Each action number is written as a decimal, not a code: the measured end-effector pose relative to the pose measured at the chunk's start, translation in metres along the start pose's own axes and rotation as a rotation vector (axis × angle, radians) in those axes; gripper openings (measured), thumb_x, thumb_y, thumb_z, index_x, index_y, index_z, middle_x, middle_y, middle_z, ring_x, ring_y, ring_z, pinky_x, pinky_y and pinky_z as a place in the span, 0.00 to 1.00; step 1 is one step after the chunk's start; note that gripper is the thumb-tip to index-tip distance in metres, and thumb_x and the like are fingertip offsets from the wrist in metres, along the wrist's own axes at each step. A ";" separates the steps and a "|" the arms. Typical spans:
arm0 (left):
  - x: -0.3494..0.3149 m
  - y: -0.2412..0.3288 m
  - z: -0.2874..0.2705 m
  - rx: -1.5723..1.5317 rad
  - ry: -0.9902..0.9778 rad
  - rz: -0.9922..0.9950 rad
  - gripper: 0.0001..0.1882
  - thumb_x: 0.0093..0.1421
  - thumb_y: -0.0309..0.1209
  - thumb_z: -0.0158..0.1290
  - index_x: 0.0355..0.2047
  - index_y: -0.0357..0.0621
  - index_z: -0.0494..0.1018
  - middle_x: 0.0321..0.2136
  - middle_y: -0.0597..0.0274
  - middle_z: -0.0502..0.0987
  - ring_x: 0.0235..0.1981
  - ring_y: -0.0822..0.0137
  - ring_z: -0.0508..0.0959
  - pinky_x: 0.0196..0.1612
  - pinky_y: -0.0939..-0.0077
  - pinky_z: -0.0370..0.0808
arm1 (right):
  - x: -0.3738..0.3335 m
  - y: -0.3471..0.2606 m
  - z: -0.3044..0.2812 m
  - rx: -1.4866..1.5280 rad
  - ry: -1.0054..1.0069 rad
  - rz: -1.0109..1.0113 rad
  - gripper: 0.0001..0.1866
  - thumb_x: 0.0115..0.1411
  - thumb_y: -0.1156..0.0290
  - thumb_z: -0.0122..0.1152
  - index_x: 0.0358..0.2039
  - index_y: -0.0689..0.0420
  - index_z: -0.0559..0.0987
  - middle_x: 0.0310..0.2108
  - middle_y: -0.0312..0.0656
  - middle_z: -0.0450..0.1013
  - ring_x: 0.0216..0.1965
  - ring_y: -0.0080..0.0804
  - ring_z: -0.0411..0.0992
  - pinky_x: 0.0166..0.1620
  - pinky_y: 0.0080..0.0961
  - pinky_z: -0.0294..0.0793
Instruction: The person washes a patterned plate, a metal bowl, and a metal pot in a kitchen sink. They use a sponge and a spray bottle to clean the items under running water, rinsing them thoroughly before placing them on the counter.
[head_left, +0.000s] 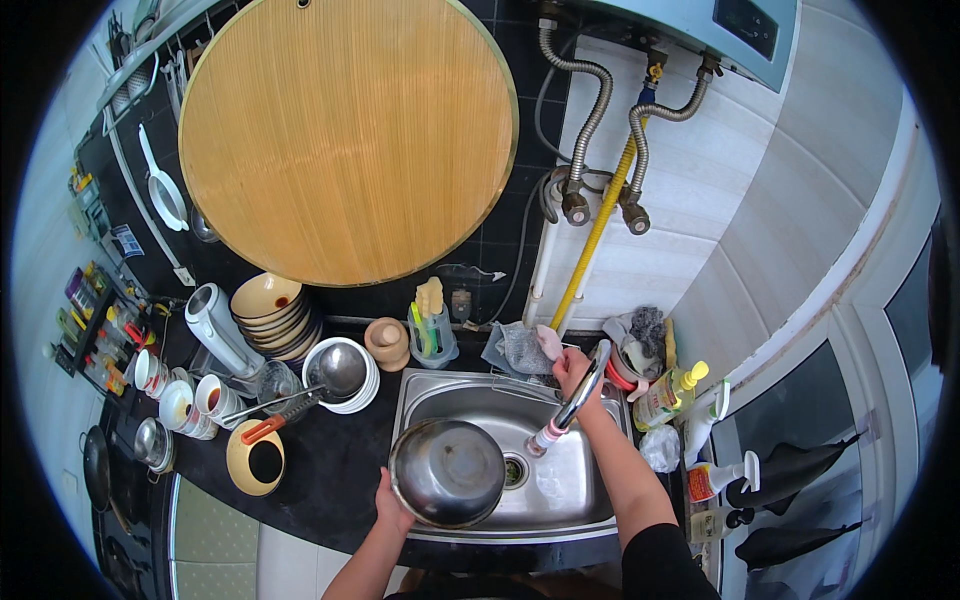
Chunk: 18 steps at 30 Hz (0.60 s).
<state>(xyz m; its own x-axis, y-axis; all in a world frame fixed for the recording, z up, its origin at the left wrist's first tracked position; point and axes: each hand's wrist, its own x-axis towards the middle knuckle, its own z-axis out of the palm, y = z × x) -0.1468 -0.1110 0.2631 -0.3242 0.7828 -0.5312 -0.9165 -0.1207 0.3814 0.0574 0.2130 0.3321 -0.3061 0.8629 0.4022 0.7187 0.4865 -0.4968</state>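
Note:
A round stainless steel bowl point(447, 472) is tilted over the left part of the sink point(425, 388), its dull metal side toward me. My left hand point(393, 505) grips its rim at the lower left, fingers mostly hidden behind it. My right hand point(574, 372) reaches to the sink's back edge, beside the curved chrome faucet point(583, 388). Its fingers are curled; what they hold, if anything, cannot be made out. Just behind them are a pink cloth point(549, 342) and a grey cloth point(523, 348). The faucet's pink-and-white nozzle point(545, 437) points down near the drain point(514, 470).
Left of the sink stand white bowls point(362, 392) with a ladle point(338, 372) on top, a beige bowl point(240, 462), stacked bowls point(275, 325) and a wooden mortar point(387, 343). Bottles, including a yellow-capped one point(668, 397), line the right side. A large round board point(350, 140) hangs behind.

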 end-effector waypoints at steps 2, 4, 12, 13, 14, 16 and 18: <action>0.000 0.000 0.002 0.016 0.005 0.001 0.32 0.61 0.54 0.27 0.55 0.43 0.58 0.55 0.53 0.60 0.56 0.52 0.58 0.57 0.51 0.54 | 0.001 -0.001 0.001 0.006 0.022 -0.022 0.09 0.49 0.64 0.54 0.26 0.56 0.73 0.26 0.45 0.73 0.28 0.43 0.72 0.31 0.36 0.70; -0.001 0.001 0.007 0.028 0.018 -0.004 0.32 0.61 0.55 0.27 0.55 0.43 0.57 0.55 0.53 0.59 0.56 0.52 0.58 0.57 0.51 0.54 | 0.000 0.006 0.010 -0.006 0.040 -0.081 0.09 0.48 0.64 0.55 0.26 0.56 0.73 0.26 0.45 0.73 0.29 0.42 0.72 0.31 0.35 0.70; 0.001 0.003 0.002 -0.001 0.003 0.003 0.32 0.61 0.55 0.27 0.55 0.43 0.57 0.55 0.53 0.59 0.56 0.51 0.58 0.57 0.50 0.54 | -0.010 -0.001 0.000 -0.282 -0.233 0.016 0.14 0.47 0.60 0.60 0.18 0.60 0.75 0.20 0.50 0.71 0.24 0.45 0.71 0.30 0.37 0.70; 0.000 0.003 0.003 -0.013 0.007 -0.005 0.33 0.61 0.55 0.27 0.55 0.43 0.57 0.55 0.53 0.59 0.56 0.51 0.58 0.57 0.50 0.54 | -0.010 0.004 0.006 -0.341 -0.240 0.018 0.16 0.47 0.58 0.59 0.17 0.59 0.76 0.19 0.50 0.71 0.24 0.45 0.71 0.30 0.37 0.70; 0.000 0.003 0.003 -0.014 0.001 -0.006 0.33 0.61 0.55 0.27 0.55 0.43 0.57 0.55 0.53 0.59 0.56 0.51 0.58 0.57 0.49 0.54 | -0.010 0.013 0.014 -0.392 -0.236 -0.003 0.18 0.48 0.55 0.58 0.17 0.60 0.77 0.18 0.50 0.71 0.24 0.46 0.71 0.30 0.38 0.70; 0.000 0.002 0.003 -0.018 -0.008 -0.004 0.33 0.60 0.55 0.27 0.55 0.43 0.57 0.55 0.52 0.59 0.57 0.51 0.58 0.57 0.49 0.53 | -0.009 0.027 0.028 -0.422 -0.244 -0.029 0.20 0.48 0.53 0.57 0.17 0.60 0.78 0.18 0.51 0.71 0.24 0.46 0.72 0.30 0.38 0.70; 0.001 0.001 -0.003 -0.024 -0.018 -0.002 0.33 0.60 0.55 0.27 0.55 0.43 0.57 0.55 0.52 0.59 0.57 0.51 0.57 0.57 0.49 0.53 | -0.009 0.028 0.032 -0.379 -0.270 -0.039 0.19 0.47 0.54 0.59 0.18 0.59 0.78 0.20 0.51 0.72 0.25 0.46 0.72 0.31 0.37 0.71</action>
<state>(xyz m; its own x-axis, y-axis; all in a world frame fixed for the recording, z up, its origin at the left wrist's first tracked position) -0.1487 -0.1117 0.2609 -0.3184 0.7940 -0.5179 -0.9224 -0.1335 0.3623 0.0600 0.2232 0.2899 -0.4528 0.8741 0.1756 0.8654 0.4783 -0.1494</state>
